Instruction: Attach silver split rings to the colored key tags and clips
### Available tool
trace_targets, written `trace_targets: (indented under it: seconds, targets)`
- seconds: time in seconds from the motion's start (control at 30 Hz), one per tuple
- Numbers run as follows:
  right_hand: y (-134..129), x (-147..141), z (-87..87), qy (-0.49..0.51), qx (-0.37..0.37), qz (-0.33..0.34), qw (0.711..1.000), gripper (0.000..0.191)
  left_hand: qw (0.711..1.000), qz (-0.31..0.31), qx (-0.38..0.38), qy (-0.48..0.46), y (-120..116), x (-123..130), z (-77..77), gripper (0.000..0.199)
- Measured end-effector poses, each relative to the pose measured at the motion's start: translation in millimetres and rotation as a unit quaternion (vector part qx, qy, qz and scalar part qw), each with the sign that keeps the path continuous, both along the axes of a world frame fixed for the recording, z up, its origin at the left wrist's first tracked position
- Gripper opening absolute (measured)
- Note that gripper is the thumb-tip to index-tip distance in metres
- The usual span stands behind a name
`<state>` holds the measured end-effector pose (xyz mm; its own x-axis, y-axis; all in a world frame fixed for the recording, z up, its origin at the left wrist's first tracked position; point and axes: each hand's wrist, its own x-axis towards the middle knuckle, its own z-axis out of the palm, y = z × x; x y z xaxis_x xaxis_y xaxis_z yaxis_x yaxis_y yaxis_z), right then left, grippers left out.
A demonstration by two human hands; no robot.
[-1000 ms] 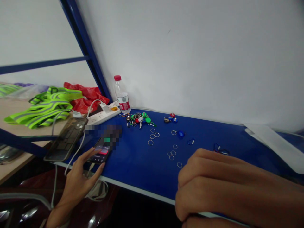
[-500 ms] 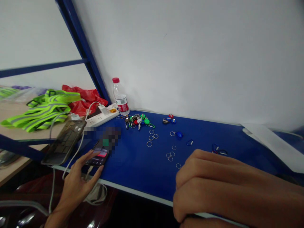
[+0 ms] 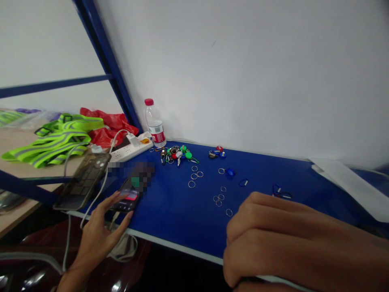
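My left hand (image 3: 99, 229) is at the front left edge of the blue table, thumb and fingers apart. Its fingertips rest at the lower end of a smartphone (image 3: 123, 205), whose screen is lit and partly pixelated. Large and close to the camera, my right hand (image 3: 282, 239) is curled with the knuckles up; whatever its fingers may hold is hidden. Left of it lie several metal split rings (image 3: 219, 203). Beyond it are a blue carabiner (image 3: 243, 183), a blue plastic piece (image 3: 230, 172) with a ring, and more carabiners (image 3: 278, 190).
Coloured keychain reels (image 3: 179, 155) lie heaped near a water bottle (image 3: 157, 132) by the wall. A few more reels (image 3: 219, 153) sit right of them. A power strip (image 3: 130, 152), second phone (image 3: 83, 178) and reflective straps (image 3: 60, 140) are left. White paper (image 3: 352, 182) lies right.
The view has shifted very slightly. Both hands keep nearly the same pose, and the things on the table stay where they were.
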<state>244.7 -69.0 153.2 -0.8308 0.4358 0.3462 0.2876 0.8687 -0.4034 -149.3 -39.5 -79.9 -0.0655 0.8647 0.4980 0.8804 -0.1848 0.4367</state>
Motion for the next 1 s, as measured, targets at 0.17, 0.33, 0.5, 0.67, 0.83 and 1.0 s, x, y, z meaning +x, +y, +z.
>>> trace_targets:
  seconds: [0.17, 0.33, 0.5, 0.67, 0.83, 1.0]
  targets:
    - [0.5, 1.2, 0.2, -0.006, -0.009, 0.000, 1.000, 0.028, 0.999, -0.002, -0.022, -0.027, -0.9, 0.5, -0.2, 0.073]
    - [0.0, 2.5, -1.0, 0.006, -0.017, -0.005, 1.000, 0.027, 0.999, -0.007, -0.020, -0.029, -1.3, 0.4, -0.1, 0.072]
    - [1.4, 3.7, 0.3, -0.005, -0.023, 0.001, 1.000, 0.027, 0.999, 0.000, -0.019, -0.031, -0.3, -0.8, -1.8, 0.072]
    - [1.6, 2.4, 0.8, -0.007, -0.024, 0.008, 1.000, 0.025, 0.999, -0.003, -0.018, -0.033, -0.4, 0.1, -1.3, 0.072]
    - [0.2, -2.4, 0.1, 0.005, -0.019, 0.004, 1.000, 0.021, 0.999, -0.001, -0.017, -0.028, -1.0, -0.1, -1.2, 0.072]
    - [1.4, 0.5, 0.4, 0.005, -0.025, 0.004, 1.000, 0.022, 0.999, 0.000, -0.020, -0.033, -1.3, -1.7, -2.6, 0.073]
